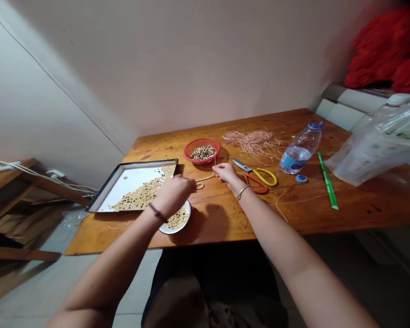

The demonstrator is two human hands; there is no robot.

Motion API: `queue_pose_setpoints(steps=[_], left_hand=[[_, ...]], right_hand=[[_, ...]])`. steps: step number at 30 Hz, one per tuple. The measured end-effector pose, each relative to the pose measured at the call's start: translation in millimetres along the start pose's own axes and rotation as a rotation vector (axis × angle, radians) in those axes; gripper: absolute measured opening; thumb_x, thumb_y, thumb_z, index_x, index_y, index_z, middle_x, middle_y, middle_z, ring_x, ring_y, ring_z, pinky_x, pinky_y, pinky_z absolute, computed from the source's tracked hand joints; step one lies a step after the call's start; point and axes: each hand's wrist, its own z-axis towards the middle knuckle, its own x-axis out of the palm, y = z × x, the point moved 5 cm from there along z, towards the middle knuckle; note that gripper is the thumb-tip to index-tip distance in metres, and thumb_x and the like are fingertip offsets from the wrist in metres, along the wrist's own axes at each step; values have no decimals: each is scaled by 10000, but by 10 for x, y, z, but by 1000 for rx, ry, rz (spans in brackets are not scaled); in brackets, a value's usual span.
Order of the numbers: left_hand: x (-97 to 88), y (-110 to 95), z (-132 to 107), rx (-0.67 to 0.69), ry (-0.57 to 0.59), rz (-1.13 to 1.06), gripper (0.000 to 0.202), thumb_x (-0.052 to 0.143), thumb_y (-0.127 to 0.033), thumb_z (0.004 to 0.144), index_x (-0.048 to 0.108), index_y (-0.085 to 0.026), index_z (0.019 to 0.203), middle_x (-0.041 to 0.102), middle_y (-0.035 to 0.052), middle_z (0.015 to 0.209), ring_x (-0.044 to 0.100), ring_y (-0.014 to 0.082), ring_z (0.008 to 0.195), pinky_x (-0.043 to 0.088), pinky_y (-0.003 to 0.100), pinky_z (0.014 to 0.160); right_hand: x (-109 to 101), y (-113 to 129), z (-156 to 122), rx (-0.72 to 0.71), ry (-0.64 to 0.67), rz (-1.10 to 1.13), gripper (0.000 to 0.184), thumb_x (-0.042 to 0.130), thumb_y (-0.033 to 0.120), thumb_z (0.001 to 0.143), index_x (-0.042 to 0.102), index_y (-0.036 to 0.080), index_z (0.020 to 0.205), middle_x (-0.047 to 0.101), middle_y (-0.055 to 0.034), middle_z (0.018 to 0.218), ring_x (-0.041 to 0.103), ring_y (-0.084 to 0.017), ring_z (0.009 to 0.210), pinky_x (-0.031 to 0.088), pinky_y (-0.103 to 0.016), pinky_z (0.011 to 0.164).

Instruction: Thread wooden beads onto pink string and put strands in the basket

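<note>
My left hand is closed above a small white plate of pale beads, pinching one end of a short beaded string. My right hand is closed too, pinching the thread at the string's other end, just in front of a red basket of mixed beads. The string sags between the two hands over the wooden table. A dark-rimmed white tray of pale and dark beads lies to the left of my left hand.
Scissors with red and yellow handles lie right of my right hand. Behind them is a heap of pink thread, a water bottle on its side, its blue cap, a green stick and a plastic bag.
</note>
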Motion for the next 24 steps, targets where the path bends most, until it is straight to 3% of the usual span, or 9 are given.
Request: queue_pose_setpoints(steps=[2,4,6,8,12,17,24], left_hand=[[-126,209,-164,-108,-10,32,201,508,-310,852,703,-261,867,694,53,895,618,230,869,439,294,712],[-126,346,-292,-165,90,80,196,547,-371,817,713,-269,836,694,50,864,620,241,823,435,302,691],[-56,376,-357,-162,196,95,228,536,-412,815,723,-281,828,699,48,841,627,245,791,431,305,665],[-3,344,-339,-171,191,79,259,505,-433,829,725,-297,840,706,41,861,634,246,794,424,301,642],[49,237,-97,-166,53,30,277,468,-364,844,729,-276,877,713,50,908,635,237,854,418,288,645],[220,200,272,-203,174,29,244,534,-322,791,738,-203,851,703,100,835,640,220,803,445,291,720],[269,11,581,-38,151,69,290,470,-323,839,730,-216,909,701,106,944,640,227,880,462,288,731]], right_hand=[[-6,-9,20,-5,-14,-10,192,617,302,732,703,143,796,642,-10,606,500,-65,454,351,-159,434],[-9,-21,44,-2,-23,-23,188,634,312,720,704,153,794,658,-11,630,530,-70,485,372,-158,464],[-6,-34,61,4,-24,-37,188,647,317,713,704,157,792,660,-12,630,540,-75,496,384,-160,479],[-3,-42,64,6,-23,-49,189,647,319,714,703,157,794,656,-12,621,536,-76,490,383,-163,478],[-1,-46,49,-5,-22,-67,189,628,318,726,701,160,800,635,-6,587,509,-76,461,365,-166,453],[-1,-45,58,-10,-23,-73,173,628,304,733,694,150,778,613,-2,549,487,-68,436,357,-159,438],[0,-53,84,-20,-30,-91,170,630,295,732,702,148,778,598,-4,514,500,-77,439,357,-163,441]])
